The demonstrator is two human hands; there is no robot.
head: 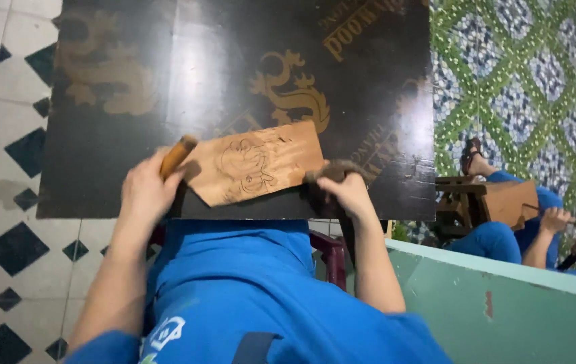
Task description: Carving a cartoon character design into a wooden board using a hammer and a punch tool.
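Wooden panel (257, 165), light brown, rectangular, with a pencilled figure drawn on its face, lies tilted on a dark glossy board (133, 81) printed with gold dragon motifs, near the board's front edge. Left hand (145, 192) is clamped around a tool with a round orange-brown wooden handle (178, 155), fingers wrapped shut; tool tip sits at the panel's left end, exact contact hidden. Right hand (348, 192) is closed on a dark brown mallet-like block (331, 172), blurred, at the panel's right end. Both forearms come up over blue clothing (234, 283). Floor at left: white tiles with dark diamonds (5, 249). At right, beyond a pale green ledge (503, 303), another person in blue (503, 236) holds a similar wooden piece.
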